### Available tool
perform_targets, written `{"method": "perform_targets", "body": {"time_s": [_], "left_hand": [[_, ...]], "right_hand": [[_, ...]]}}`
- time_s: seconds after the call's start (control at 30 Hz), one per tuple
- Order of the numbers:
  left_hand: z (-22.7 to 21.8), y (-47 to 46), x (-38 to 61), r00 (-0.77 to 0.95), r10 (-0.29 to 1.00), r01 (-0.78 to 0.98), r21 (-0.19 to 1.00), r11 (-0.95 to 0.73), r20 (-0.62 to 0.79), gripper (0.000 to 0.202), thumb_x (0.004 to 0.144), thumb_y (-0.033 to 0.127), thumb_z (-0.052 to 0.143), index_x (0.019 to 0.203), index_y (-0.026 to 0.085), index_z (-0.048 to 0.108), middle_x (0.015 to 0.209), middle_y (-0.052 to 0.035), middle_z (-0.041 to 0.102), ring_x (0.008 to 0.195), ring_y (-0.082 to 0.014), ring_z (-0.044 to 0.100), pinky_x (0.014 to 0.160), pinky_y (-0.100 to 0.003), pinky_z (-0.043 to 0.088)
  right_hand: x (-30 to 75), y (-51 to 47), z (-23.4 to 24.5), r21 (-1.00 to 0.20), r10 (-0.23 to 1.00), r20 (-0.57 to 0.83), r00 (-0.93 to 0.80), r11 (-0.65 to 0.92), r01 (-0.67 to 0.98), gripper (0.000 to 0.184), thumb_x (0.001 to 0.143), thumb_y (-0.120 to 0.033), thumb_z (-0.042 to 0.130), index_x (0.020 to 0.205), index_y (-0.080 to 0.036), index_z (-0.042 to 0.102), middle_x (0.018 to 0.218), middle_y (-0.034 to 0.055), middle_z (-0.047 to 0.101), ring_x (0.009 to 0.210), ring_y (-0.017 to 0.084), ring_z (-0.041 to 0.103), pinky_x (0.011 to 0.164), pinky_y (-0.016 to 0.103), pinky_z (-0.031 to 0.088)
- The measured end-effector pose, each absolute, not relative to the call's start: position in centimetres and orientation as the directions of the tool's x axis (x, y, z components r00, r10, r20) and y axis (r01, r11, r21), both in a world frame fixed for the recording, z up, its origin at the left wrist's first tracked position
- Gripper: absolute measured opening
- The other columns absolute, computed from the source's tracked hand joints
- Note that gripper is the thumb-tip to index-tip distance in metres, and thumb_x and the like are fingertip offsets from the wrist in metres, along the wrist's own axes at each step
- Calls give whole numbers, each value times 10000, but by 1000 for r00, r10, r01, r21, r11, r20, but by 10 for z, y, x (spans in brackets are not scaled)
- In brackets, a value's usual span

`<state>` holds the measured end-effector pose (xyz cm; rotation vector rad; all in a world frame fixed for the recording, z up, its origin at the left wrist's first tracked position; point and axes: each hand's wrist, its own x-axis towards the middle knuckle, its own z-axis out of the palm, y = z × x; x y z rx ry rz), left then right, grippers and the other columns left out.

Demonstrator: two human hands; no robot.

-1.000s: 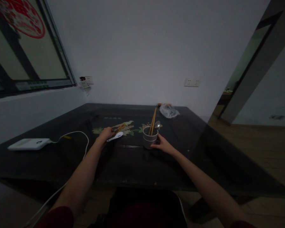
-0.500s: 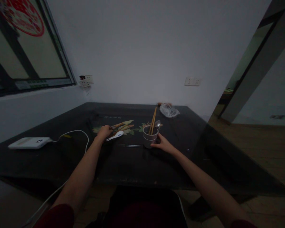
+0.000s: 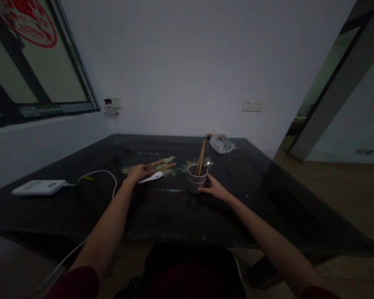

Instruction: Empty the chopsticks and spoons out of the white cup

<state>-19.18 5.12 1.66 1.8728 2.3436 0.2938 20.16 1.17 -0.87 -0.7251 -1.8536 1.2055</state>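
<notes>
My left hand (image 3: 138,172) is closed on the near ends of wooden chopsticks (image 3: 158,165), which point away to the right just above the dark table (image 3: 162,207). A white ceramic spoon (image 3: 151,178) lies on the table right beside that hand. My right hand (image 3: 214,187) is wrapped round the right side of a small pale cup (image 3: 196,179). Upright in the cup stand two wooden chopsticks (image 3: 201,156) and a metal spoon (image 3: 206,162).
A white flat device (image 3: 39,187) with a white cable (image 3: 106,176) lies at the table's left. A crumpled clear plastic bag (image 3: 222,145) sits at the far edge by the wall. A window is at the left, a doorway at the right.
My left hand has shifted slightly on the chopsticks, which now fan out a bit higher. The right hand and the cup have stayed put.
</notes>
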Motion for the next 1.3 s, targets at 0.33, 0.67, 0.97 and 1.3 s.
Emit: {"method": "perform_targets", "body": {"time_s": [0.33,0.67,0.97,1.3], "left_hand": [[19,51,-208,-226,970,952,192,240,-90,380,663,472,662,935,206,668,1007,-85,696,880,-216,651,593,-201,439],[20,51,-203,-234,960,935,235,265,-151,478,671,528,637,999,180,627,1010,-93,688,800,-209,657,570,-216,447],[30,47,-197,-313,949,916,274,294,30,432,774,533,538,993,169,616,1049,-128,667,942,-261,626,697,-265,464],[71,26,-121,54,925,628,708,-323,375,384,798,434,519,1030,138,601,1048,-85,650,960,-205,604,848,-317,473]], "right_hand": [[201,12,-10,-928,802,308,-512,372,25,759,615,-294,791,1283,-204,441,1304,109,528,1186,264,523,1048,451,388],[201,12,-10,-924,801,318,-507,382,25,743,615,-292,792,1268,-204,448,1302,109,527,1193,266,516,1047,449,388],[203,15,-13,-916,796,314,-517,398,56,759,629,-298,790,1288,-205,426,1318,113,514,1201,264,509,1045,444,385],[202,15,-13,-920,791,316,-525,390,33,769,624,-294,794,1289,-186,423,1314,124,516,1196,270,514,1046,443,383]]}}
